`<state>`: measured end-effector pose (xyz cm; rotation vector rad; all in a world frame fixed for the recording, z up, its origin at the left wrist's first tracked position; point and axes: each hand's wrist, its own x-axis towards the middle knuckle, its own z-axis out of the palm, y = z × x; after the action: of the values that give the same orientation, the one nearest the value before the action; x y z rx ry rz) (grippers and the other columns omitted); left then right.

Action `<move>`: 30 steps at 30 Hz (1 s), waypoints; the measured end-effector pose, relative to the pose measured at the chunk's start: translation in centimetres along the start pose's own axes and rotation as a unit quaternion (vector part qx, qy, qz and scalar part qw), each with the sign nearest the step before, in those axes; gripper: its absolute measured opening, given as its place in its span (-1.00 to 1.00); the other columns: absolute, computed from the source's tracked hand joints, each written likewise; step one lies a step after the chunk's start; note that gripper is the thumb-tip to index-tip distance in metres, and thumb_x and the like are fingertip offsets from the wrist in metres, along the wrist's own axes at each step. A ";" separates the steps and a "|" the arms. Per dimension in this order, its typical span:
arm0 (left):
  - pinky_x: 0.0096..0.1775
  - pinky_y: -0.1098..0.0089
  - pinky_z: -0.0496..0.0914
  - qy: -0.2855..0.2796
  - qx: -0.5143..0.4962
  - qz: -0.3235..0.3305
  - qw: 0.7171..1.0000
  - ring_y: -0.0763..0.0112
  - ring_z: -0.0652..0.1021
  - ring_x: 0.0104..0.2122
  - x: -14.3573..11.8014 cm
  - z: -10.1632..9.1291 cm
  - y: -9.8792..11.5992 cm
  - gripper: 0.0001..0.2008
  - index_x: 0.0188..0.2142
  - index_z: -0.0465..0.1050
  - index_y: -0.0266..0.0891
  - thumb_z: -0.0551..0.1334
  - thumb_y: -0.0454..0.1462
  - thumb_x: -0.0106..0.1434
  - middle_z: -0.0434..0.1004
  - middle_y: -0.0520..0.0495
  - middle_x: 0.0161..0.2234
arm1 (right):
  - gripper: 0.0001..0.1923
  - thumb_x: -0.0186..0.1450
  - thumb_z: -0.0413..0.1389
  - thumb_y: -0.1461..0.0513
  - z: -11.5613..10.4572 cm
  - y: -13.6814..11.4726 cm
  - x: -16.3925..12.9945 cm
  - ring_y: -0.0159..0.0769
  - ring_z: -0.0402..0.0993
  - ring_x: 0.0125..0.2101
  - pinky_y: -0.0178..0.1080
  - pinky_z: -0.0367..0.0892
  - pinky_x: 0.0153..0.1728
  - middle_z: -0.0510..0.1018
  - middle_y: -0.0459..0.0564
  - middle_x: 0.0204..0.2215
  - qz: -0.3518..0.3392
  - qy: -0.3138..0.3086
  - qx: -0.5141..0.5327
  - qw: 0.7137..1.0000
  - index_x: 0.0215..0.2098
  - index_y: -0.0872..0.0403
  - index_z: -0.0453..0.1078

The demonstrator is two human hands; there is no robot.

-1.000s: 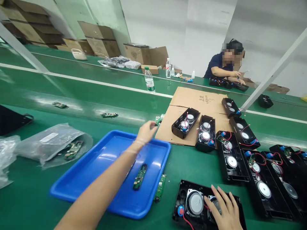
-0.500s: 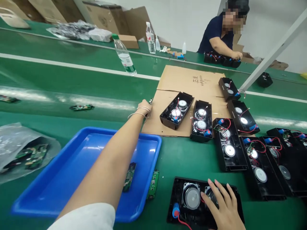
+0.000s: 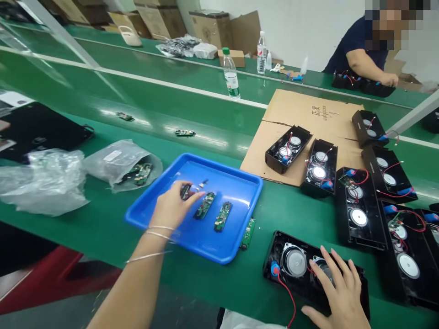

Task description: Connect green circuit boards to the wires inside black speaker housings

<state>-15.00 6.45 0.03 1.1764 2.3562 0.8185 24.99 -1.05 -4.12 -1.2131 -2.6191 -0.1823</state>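
My left hand (image 3: 173, 205) is over the blue tray (image 3: 255, 183), its fingers closed around a small green circuit board (image 3: 185, 192). A blurred small part shows just past its fingertips; I cannot make out what it is. Two more circuit boards, one (image 3: 205, 205) beside the thumb and another (image 3: 223, 216) to its right, lie in the tray. My right hand (image 3: 343, 292) rests with spread fingers on a black speaker housing (image 3: 274, 249). That housing has two round speakers, one (image 3: 295, 262) in plain view, and a blue cylindrical part (image 3: 275, 268) with a red wire.
Several speaker housings (image 3: 360, 219) stand at the right, some on a cardboard sheet (image 3: 274, 105). A circuit board (image 3: 248, 234) lies beside the tray. Plastic bags (image 3: 116, 160) are at the left. A water bottle (image 3: 231, 75) stands farther back; a person (image 3: 363, 50) works across the bench.
My left hand has drawn back from the cardboard's left edge to over the blue tray. The view has swung left. My right hand stays on the speaker housing.
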 end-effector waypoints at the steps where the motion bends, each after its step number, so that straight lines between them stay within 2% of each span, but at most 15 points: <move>1: -0.23 0.15 0.43 0.014 0.001 0.000 1.000 0.04 0.57 -0.37 -0.9 0.2 -0.7 -0.72 -0.36 0.29 -0.12 0.32 -0.16 -0.04 0.46 -0.03 -0.48 | -0.50 0.18 0.08 0.13 -0.1 -0.2 0.1 0.21 0.09 0.13 0.32 -0.13 0.07 0.18 0.26 0.17 -0.002 0.003 0.002 1.000 0.09 0.04 0.25; 4: -0.07 -0.02 0.31 0.039 -0.014 0.005 0.999 -0.14 0.51 -0.19 -2.2 1.2 -1.8 -0.77 -0.38 0.28 -0.13 0.29 -0.19 -0.02 0.46 -0.14 -0.42 | -0.55 0.20 0.06 0.30 -0.5 -1.3 0.6 0.12 0.11 0.13 0.34 -0.11 0.08 0.27 0.19 0.12 -0.060 0.036 0.023 0.997 0.07 -0.07 0.29; 6: 0.02 -0.06 0.22 0.054 -0.039 0.013 0.998 -0.16 0.46 -0.11 -2.7 1.8 -2.0 -0.85 -0.38 0.28 -0.14 0.21 -0.20 0.05 0.46 -0.20 -0.34 | -0.51 0.18 0.05 0.42 -0.9 -2.3 1.4 -0.04 0.21 0.08 0.21 0.02 0.10 0.40 0.07 0.03 -0.122 0.074 0.049 0.989 0.02 -0.14 0.34; 9: 0.11 0.01 0.09 0.084 -0.098 0.021 0.991 -0.06 0.36 0.00 -3.9 2.2 -1.7 -0.88 -0.32 0.30 -0.15 0.11 -0.20 0.15 0.42 -0.21 -0.25 | -0.63 0.22 0.00 0.47 -1.6 -3.7 2.7 -0.24 0.36 -0.06 -0.05 0.16 0.11 0.53 -0.04 -0.13 -0.167 0.128 0.099 0.972 -0.15 -0.03 0.45; 11: 0.03 0.07 0.21 0.081 -0.156 0.015 0.984 0.05 0.42 -0.11 -5.3 2.2 -1.1 -0.80 -0.22 0.30 -0.16 0.05 -0.16 0.21 0.39 -0.16 -0.30 | -0.76 0.30 -0.02 0.41 -2.0 -4.3 3.4 -0.29 0.43 -0.12 -0.14 0.24 0.08 0.58 -0.03 -0.21 -0.173 0.153 0.172 0.958 -0.26 0.07 0.45; 14: -0.37 0.24 0.39 0.009 -0.255 0.003 0.967 0.29 0.42 -0.49 -8.7 2.6 0.4 -0.62 -0.06 0.27 -0.21 -0.05 -0.06 0.27 0.31 -0.02 -0.48 | -0.81 0.34 -0.03 0.38 -2.4 -4.8 4.1 -0.33 0.52 -0.22 -0.17 0.37 -0.01 0.61 -0.05 -0.34 -0.122 0.158 0.352 0.915 -0.17 0.09 0.38; 16: -0.53 0.35 0.34 -0.107 -0.379 -0.029 0.919 0.40 0.36 -0.58 -11.4 3.2 1.7 -0.56 0.00 0.30 -0.24 0.04 -0.05 0.22 0.28 0.03 -0.52 | -0.75 0.34 -0.02 0.39 -2.6 -5.1 4.6 -0.36 0.55 -0.33 -0.25 0.47 -0.18 0.61 -0.07 -0.39 -0.057 0.169 0.448 0.876 -0.05 0.06 0.31; 17: -0.53 0.38 0.34 -0.170 -0.453 -0.055 0.873 0.43 0.38 -0.56 -12.7 3.6 2.2 -0.54 0.02 0.31 -0.23 0.13 -0.07 0.18 0.30 0.02 -0.50 | -0.72 0.34 -0.02 0.39 -2.7 -5.3 4.9 -0.37 0.55 -0.39 -0.29 0.49 -0.26 0.60 -0.07 -0.41 -0.038 0.176 0.469 0.865 -0.02 0.04 0.29; 19: -0.42 0.38 0.41 -0.276 -0.581 -0.101 0.759 0.39 0.47 -0.43 -14.9 4.3 3.1 -0.48 0.04 0.34 -0.16 0.30 -0.14 0.07 0.39 0.00 -0.41 | -0.72 0.33 -0.01 0.39 -3.0 -5.6 5.5 -0.40 0.53 -0.49 -0.36 0.47 -0.41 0.58 -0.09 -0.46 -0.023 0.180 0.468 0.865 -0.03 0.03 0.31; 20: -0.33 0.34 0.44 -0.311 -0.617 -0.110 0.714 0.35 0.51 -0.34 -15.8 4.7 3.3 -0.45 0.05 0.35 -0.11 0.36 -0.16 0.03 0.43 -0.01 -0.37 | -0.73 0.34 -0.01 0.39 -3.1 -5.8 5.9 -0.42 0.51 -0.53 -0.38 0.45 -0.44 0.57 -0.10 -0.48 -0.013 0.174 0.461 0.870 -0.04 0.03 0.32; 21: -0.24 0.28 0.46 -0.334 -0.630 -0.104 0.693 0.29 0.52 -0.26 -16.5 5.0 3.5 -0.44 0.04 0.36 -0.07 0.38 -0.14 0.02 0.47 -0.02 -0.32 | -0.74 0.34 -0.03 0.39 -3.4 -5.9 6.2 -0.43 0.50 -0.55 -0.39 0.45 -0.45 0.57 -0.10 -0.49 0.005 0.163 0.457 0.874 -0.05 0.04 0.33; 23: -0.09 0.18 0.44 -0.362 -0.620 -0.068 0.693 0.19 0.52 -0.13 -17.4 5.5 3.5 -0.45 0.03 0.38 -0.06 0.38 -0.09 0.04 0.52 -0.07 -0.20 | -0.74 0.35 -0.05 0.39 -3.9 -6.0 6.7 -0.45 0.48 -0.55 -0.41 0.44 -0.46 0.57 -0.09 -0.46 0.052 0.149 0.458 0.875 -0.07 0.06 0.34; 25: -0.04 0.16 0.42 -0.361 -0.581 -0.020 0.729 0.12 0.51 -0.07 -17.9 5.8 3.4 -0.51 -0.01 0.40 -0.09 0.35 -0.04 0.07 0.51 -0.13 -0.05 | -0.78 0.34 -0.03 0.38 -4.5 -5.9 7.1 -0.44 0.49 -0.52 -0.40 0.44 -0.45 0.56 -0.08 -0.43 0.061 0.143 0.454 0.877 -0.14 0.06 0.38; 28: -0.05 0.17 0.44 -0.305 -0.514 0.080 0.798 0.13 0.53 -0.06 -18.1 6.1 3.4 -0.67 -0.11 0.39 -0.06 0.29 -0.06 0.15 0.51 -0.11 0.00 | -0.83 0.31 0.00 0.37 -5.0 -5.8 7.2 -0.41 0.46 -0.50 -0.37 0.41 -0.47 0.53 -0.07 -0.49 0.048 0.144 0.415 0.897 -0.31 0.08 0.42; 30: -0.02 0.17 0.43 -0.242 -0.479 0.155 0.830 0.19 0.51 -0.01 -18.2 6.4 3.5 -0.78 -0.11 0.36 -0.01 0.23 -0.15 0.24 0.55 -0.03 -0.03 | -0.83 0.31 0.00 0.37 -4.9 -5.8 7.2 -0.41 0.44 -0.51 -0.36 0.39 -0.48 0.50 -0.08 -0.52 0.056 0.153 0.391 0.906 -0.36 0.08 0.40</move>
<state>1.14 -4.57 -1.12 1.0956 1.0698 1.3717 16.96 -0.59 2.51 -0.9258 -1.9992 0.5973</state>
